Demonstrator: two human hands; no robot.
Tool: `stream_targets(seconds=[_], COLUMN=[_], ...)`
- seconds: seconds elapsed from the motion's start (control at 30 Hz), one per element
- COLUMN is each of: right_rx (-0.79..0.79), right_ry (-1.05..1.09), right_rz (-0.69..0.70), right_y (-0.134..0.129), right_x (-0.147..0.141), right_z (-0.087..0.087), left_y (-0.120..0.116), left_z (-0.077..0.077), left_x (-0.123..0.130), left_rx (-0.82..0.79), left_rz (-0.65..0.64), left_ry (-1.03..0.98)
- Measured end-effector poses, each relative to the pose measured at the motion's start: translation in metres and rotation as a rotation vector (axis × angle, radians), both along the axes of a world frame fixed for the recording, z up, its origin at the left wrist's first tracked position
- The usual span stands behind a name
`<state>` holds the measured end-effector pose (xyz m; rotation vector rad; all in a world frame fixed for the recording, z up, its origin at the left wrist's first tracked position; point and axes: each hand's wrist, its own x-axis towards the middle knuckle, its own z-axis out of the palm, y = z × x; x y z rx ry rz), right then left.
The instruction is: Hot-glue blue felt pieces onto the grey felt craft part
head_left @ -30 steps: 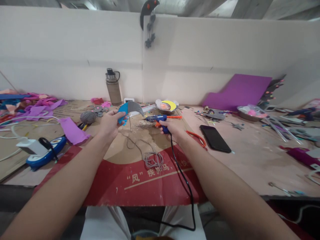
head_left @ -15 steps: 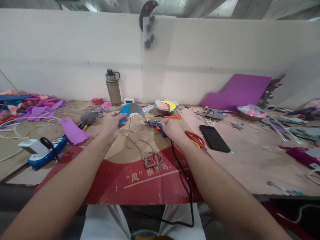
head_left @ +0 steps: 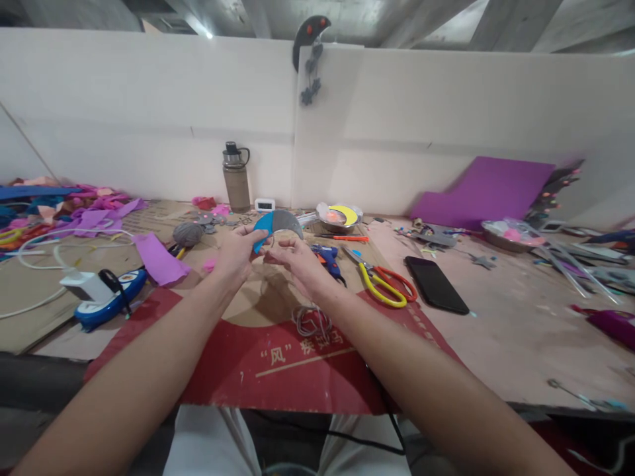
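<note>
Over one cardboard sheet (head_left: 307, 387), the right hand (head_left: 300, 263) makes a narrow grip, on what I cannot tell. One glue gun (head_left: 328, 254) lies near it. The left hand (head_left: 239, 251) pinches one blue-and-grey crescent (head_left: 278, 222), raised above the sheet.

Head cam, facing fwd + down, hands (head_left: 237, 254) near, white wall (head_left: 238, 86) farther, far-R clutter poss. blurry

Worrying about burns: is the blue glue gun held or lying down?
Lying down: the glue gun rests on the cardboard beside the right hand, whose fingers are near the crescent. Whether it's hot, I cannot tell.
</note>
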<state>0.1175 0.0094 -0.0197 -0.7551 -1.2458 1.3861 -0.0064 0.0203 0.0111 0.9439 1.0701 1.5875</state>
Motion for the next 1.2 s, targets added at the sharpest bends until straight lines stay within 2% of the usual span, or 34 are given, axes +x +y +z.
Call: stream_targets(seconds=[0.1,0.23,0.33,0.4,0.5,0.6,0.8,0.97,1.2], right_rx=[0.044,0.373,0.511,0.553,0.604,0.693,0.772,0.725,0.610], right_ry=[-0.156,-0.540,-0.759,-0.886,-1.004,-0.975,-0.735,-0.648,-0.557], right_rz=[-0.022,-0.268,-0.404,-0.438,-0.412,-0.400,-0.467,-0.472,-0.471], right_y=[-0.002,-0.003,-0.003,-0.003,-0.004,-0.004,0.005,0.011,0.012], right_x=[0.008,0.021,0.029,0.033,0.037,0.038,0.042,0.045,0.044], right_z=[0.008,0.017,0.021,0.022,0.024,0.027,0.029,0.028,0.027], left_y=[0.001,0.000,0.001,0.001,0.001,-0.002,-0.006,-0.006,-0.013], left_z=[-0.002,-0.003,-0.004,-0.003,-0.004,-0.004,-0.008,-0.011,-0.004], left_x=[-0.001,0.000,0.001,0.001,0.002,0.005,0.007,0.011,0.015], left_rx=[-0.011,-0.006,-0.014,-0.018,-0.022,-0.016,-0.016,-0.023,-0.020], left_rz=[0.026,0.048,0.072,0.078,0.086,0.086,0.000,-0.085,-0.162], left_ry=[0.015,0.074,0.109,0.128,0.164,0.225,0.340,0.272,0.215])
